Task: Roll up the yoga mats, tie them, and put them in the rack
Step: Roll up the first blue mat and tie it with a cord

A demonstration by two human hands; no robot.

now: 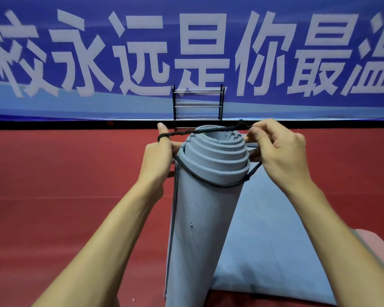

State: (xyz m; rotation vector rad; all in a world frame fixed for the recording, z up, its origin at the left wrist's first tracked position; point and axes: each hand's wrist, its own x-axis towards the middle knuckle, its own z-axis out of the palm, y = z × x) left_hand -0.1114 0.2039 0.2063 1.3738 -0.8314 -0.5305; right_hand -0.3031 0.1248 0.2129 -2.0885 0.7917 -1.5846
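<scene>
A rolled grey-blue yoga mat (200, 218) stands upright in front of me, its spiral end facing up. A black cord (211, 186) loops around the roll just below its top and stretches across above it. My left hand (157, 160) is at the roll's left side with the cord hooked over its thumb. My right hand (279, 151) pinches the cord's other end at the upper right of the roll. A black rack with metal rods (198, 105) stands on the floor beyond, against the banner; its shelves hold nothing that I can see.
Another blue mat (271, 240) lies flat on the red floor (64, 185) to the right of the roll. A pink mat's edge (377, 240) shows at the far right. A blue banner with white characters (98, 52) covers the back wall.
</scene>
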